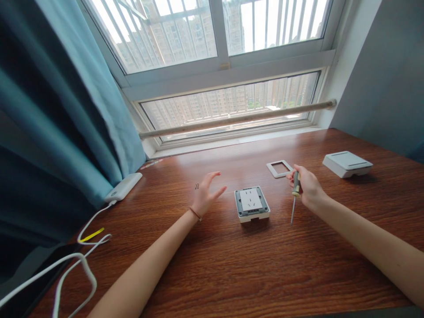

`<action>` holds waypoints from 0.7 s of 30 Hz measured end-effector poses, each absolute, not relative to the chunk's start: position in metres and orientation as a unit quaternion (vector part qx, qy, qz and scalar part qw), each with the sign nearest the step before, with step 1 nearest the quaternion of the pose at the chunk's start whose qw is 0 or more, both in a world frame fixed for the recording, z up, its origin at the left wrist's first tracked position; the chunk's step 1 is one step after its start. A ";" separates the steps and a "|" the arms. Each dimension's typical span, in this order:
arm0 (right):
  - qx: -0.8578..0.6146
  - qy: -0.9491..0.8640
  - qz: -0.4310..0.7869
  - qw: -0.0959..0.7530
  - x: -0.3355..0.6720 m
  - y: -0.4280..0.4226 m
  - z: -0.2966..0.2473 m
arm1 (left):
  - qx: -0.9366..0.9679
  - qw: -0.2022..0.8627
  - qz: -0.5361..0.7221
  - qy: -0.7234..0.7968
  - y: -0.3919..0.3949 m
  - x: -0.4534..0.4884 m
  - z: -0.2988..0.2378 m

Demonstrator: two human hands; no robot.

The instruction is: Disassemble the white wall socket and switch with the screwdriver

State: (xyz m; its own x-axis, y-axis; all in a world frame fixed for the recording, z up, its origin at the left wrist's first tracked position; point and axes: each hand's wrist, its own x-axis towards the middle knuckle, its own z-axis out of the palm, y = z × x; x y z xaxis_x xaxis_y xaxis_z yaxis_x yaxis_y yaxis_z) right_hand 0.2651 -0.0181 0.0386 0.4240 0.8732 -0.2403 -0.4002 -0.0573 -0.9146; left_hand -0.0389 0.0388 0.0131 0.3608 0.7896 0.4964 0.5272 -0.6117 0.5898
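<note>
On the wooden worktop (232, 265) a grey-and-white socket (251, 203) lies face up between the hands, touching neither. The right hand (308, 187) has its fingers closed round a screwdriver (294, 198), blade pointing down just right of the socket. The left hand (206, 197) hovers empty, fingers (212, 176) spread wide, beside two tiny metal pieces (196, 186).

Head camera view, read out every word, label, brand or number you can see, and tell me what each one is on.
No text can be read anywhere.
White wall socket in grey frame: plug holes only, no marking.
White rectangular power bank: no print visible.
White square switch plate: no print visible.
Yellow-and-black screwdriver handle in the right hand: too small to tell.
</note>
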 end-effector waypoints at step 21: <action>-0.464 -0.346 0.330 0.746 0.256 -0.027 0.042 | 0.796 0.444 0.288 0.295 -0.010 0.003 0.010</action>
State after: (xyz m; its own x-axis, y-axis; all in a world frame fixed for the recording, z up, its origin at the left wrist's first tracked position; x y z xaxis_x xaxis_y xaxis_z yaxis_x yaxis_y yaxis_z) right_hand 0.2561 -0.0267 0.0424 0.5427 0.8134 0.2095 -0.1721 0.3518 -0.9201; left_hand 0.0032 -0.0104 0.0104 0.6602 0.7250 0.1963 0.2144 -0.4324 0.8758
